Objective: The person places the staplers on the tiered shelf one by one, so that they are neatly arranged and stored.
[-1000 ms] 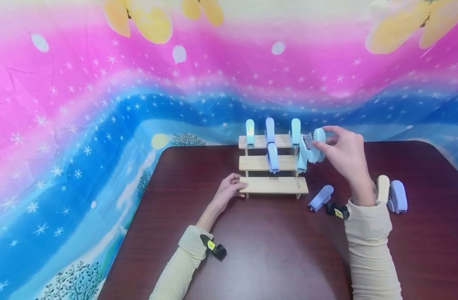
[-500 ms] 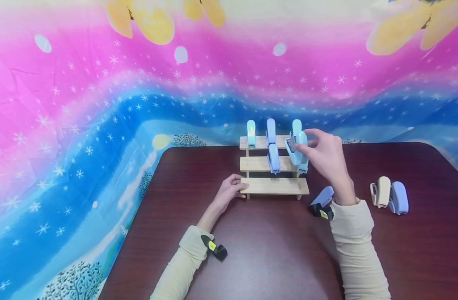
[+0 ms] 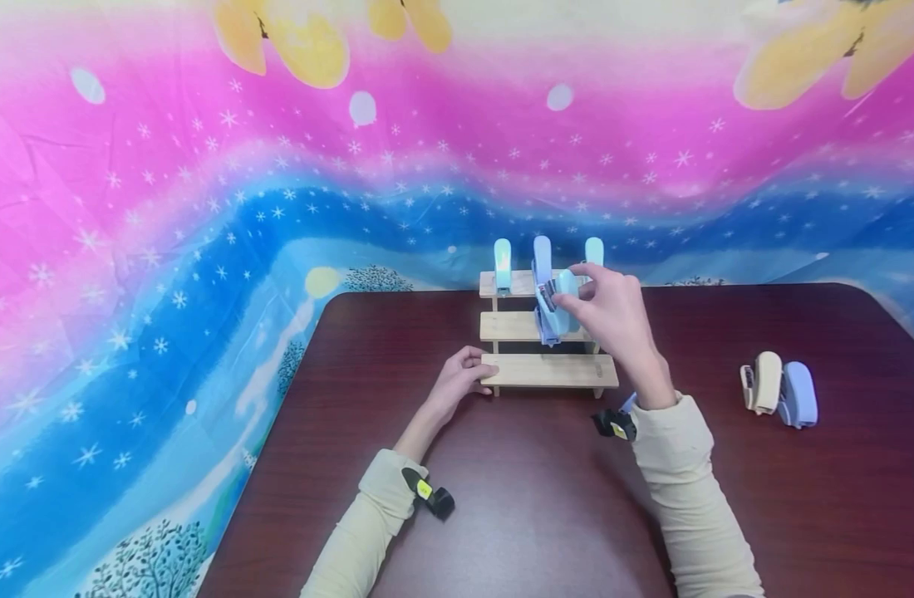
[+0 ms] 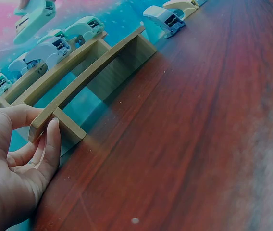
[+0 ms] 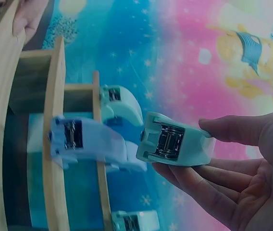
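A mint-green stapler (image 3: pixel 567 303) is pinched between thumb and fingers of my right hand (image 3: pixel 614 320), held in the air before the rack; its metal end shows in the right wrist view. My left hand (image 3: pixel 460 374) grips the left end of the bottom step of a three-step wooden rack (image 3: pixel 547 370). On the top step stand a mint stapler (image 3: pixel 502 267), a lilac stapler (image 3: pixel 542 253) and another mint stapler (image 3: pixel 594 249). The middle step bears a lilac stapler (image 5: pixel 91 139) and, hidden by my right hand in the head view, a mint stapler (image 4: pixel 85 27).
On the dark wood table (image 3: pixel 532 498), a cream stapler (image 3: pixel 765 382) and a lilac stapler (image 3: pixel 798 394) stand side by side at the right. Another lilac stapler (image 3: pixel 629 404) is mostly hidden by my right wrist. A patterned cloth (image 3: pixel 427 149) hangs behind the table.
My right hand has carried the mint stapler leftward, from beyond the rack's right end to in front of the middle lilac stapler. The left hand keeps its grip on the rack.
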`<state>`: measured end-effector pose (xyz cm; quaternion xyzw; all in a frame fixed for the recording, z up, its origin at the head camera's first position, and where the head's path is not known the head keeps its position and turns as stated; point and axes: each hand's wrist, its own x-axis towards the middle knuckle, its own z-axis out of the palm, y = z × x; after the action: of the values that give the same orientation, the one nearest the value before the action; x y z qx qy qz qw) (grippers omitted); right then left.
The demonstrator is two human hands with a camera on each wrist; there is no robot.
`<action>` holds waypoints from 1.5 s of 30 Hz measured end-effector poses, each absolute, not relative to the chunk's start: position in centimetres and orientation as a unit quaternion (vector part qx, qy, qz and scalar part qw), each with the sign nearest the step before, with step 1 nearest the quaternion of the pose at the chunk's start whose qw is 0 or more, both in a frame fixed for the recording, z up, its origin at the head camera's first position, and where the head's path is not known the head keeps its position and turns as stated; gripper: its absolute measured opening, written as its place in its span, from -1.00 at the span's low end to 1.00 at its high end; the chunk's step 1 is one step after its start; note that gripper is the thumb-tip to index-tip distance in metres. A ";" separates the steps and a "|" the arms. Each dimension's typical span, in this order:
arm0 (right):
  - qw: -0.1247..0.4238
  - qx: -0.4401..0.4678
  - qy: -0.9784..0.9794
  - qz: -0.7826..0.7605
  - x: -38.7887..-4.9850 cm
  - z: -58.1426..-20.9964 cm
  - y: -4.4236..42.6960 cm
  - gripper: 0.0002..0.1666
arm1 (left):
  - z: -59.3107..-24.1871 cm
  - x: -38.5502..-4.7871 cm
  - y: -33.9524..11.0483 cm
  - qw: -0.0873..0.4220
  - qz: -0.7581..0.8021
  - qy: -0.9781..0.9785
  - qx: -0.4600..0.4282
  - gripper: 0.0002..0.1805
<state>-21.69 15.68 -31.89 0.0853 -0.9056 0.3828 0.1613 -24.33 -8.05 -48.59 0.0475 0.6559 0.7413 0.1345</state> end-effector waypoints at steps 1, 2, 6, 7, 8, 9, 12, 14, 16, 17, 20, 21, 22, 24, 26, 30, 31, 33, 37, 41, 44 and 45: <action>0.159 0.088 -0.906 0.383 -21.8 -32.0 15.4 -0.47 | -48.6 -24.3 -8.0 0.135 0.742 0.655 0.048 -0.62; 0.156 0.091 -0.905 0.384 -21.9 -32.1 15.2 -0.47 | -48.6 -24.3 -8.0 0.135 0.742 0.655 0.048 -0.62; 0.152 0.104 -0.906 0.382 -22.2 -32.6 14.2 -0.47 | -48.6 -24.3 -8.1 0.138 0.743 0.653 0.049 -0.63; 0.154 0.108 -0.906 0.380 -22.2 -32.7 14.0 -0.47 | -48.6 -24.4 -8.1 0.138 0.743 0.653 0.049 -0.63; 0.156 0.112 -0.905 0.379 -22.2 -32.7 13.7 -0.47 | -48.6 -24.4 -8.1 0.140 0.742 0.654 0.049 -0.62; 0.157 0.115 -0.906 0.377 -22.3 -32.8 13.5 -0.47 | -48.6 -24.5 -8.1 0.141 0.742 0.654 0.049 -0.62; 0.156 0.121 -0.909 0.368 -22.4 -33.1 12.9 -0.48 | -48.6 -24.5 -8.1 0.141 0.739 0.657 0.048 -0.61; 0.154 0.124 -0.913 0.358 -22.5 -33.3 12.6 -0.49 | -48.6 -24.5 -8.1 0.141 0.738 0.658 0.048 -0.61; 0.150 0.126 -0.917 0.348 -22.6 -33.6 12.2 -0.49 | -48.6 -24.4 -8.1 0.140 0.737 0.660 0.046 -0.62; 0.149 0.127 -0.918 0.345 -22.7 -33.7 12.0 -0.48 | -48.6 -24.4 -8.1 0.140 0.736 0.660 0.045 -0.62; 0.149 0.131 -0.920 0.337 -22.8 -34.1 11.5 -0.49 | -48.7 -24.4 -8.1 0.137 0.735 0.663 0.042 -0.61; 0.149 0.133 -0.921 0.334 -22.9 -34.3 11.3 -0.49 | -48.7 -24.4 -8.1 0.137 0.735 0.663 0.041 -0.62; 0.149 0.132 -0.922 0.333 -23.0 -34.5 11.1 -0.50 | -48.8 -24.5 -8.1 0.137 0.735 0.663 0.041 -0.62; 0.146 0.130 -0.923 0.332 -23.1 -34.7 10.8 -0.55 | -48.8 -24.5 -8.1 0.136 0.735 0.663 0.040 -0.63; 0.143 0.127 -0.924 0.330 -23.3 -35.0 10.4 -0.61 | -48.7 -24.4 -8.1 0.136 0.736 0.662 0.041 -0.64; 0.139 0.119 -0.930 0.319 -23.6 -35.5 9.9 -0.70 | -48.7 -24.4 -8.1 0.137 0.737 0.660 0.045 -0.64; 0.138 0.116 -0.932 0.315 -23.6 -35.6 9.8 -0.70 | -48.7 -24.4 -8.1 0.138 0.737 0.660 0.045 -0.64; 0.138 0.112 -0.935 0.308 -23.7 -35.7 9.5 -0.70 | -48.8 -24.4 -8.1 0.139 0.736 0.661 0.047 -0.64; 0.142 0.105 -0.938 0.297 -24.0 -35.9 9.1 -0.72 | -48.9 -24.4 -8.1 0.138 0.734 0.663 0.048 -0.63; 0.144 0.100 -0.940 0.293 -24.2 -35.9 8.9 -0.74 | -48.8 -24.4 -8.1 0.136 0.735 0.663 0.045 -0.64; 0.141 0.095 -0.938 0.303 -24.3 -35.9 8.7 -0.70 | -48.7 -24.4 -8.1 0.135 0.735 0.663 0.043 -0.65; 0.139 0.095 -0.936 0.308 -24.3 -35.9 8.7 -0.69 | -48.7 -24.4 -8.1 0.135 0.735 0.663 0.043 -0.66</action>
<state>-24.31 8.68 -35.86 0.0947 -0.9365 0.3078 0.1388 -24.40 -8.12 -48.70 0.0434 0.6631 0.7350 0.1347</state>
